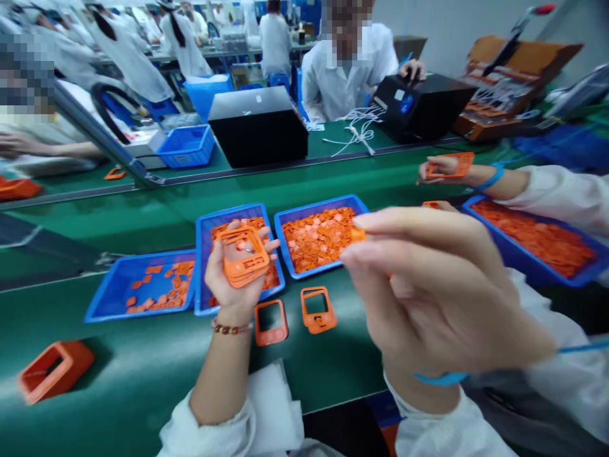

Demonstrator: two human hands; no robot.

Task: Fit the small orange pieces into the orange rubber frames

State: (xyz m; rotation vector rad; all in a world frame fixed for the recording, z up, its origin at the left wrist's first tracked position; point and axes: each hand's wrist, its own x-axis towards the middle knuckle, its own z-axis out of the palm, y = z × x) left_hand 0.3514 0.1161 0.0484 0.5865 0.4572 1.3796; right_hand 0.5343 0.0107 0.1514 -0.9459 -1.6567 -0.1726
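"orange frames point(247, 271), where are they?"
"in a stack on the left hand point(222, 287), its fingers half curled around them, in front of a blue tray point(203, 273) of orange pieces point(272, 277)."
"and the right hand point(428, 285)?"
"raised in the foreground, thumb and fingertips pinched on a small orange part point(358, 235)."
"what lies on the green table point(157, 374)?"
"loose frames point(272, 337), to the right of the left wrist, nearer than the tray."
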